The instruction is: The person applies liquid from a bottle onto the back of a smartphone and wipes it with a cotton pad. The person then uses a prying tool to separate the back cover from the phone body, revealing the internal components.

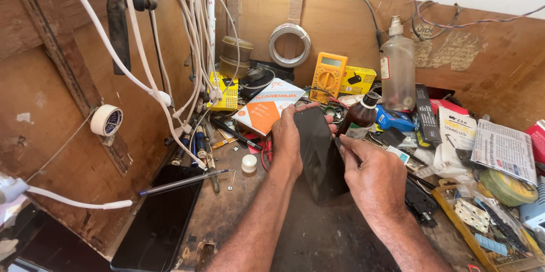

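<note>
A black phone (319, 153) stands tilted on the wooden workbench (227, 209), back side towards me. My left hand (288, 138) grips its top and left edge, fingers curled over the top. My right hand (372, 175) rests against its right edge, fingertips touching the side near the upper part. Whether the right hand holds a small tool is hidden.
Behind the phone stand a brown bottle (360, 114), a clear spray bottle (397, 68) and a yellow multimeter (328, 76). An orange-white box (268, 106) lies to the left, a white cap (249, 163) beside it. White cables (187, 51) hang at left. Another black phone (159, 221) lies lower left. A cluttered tray (488, 221) is at right.
</note>
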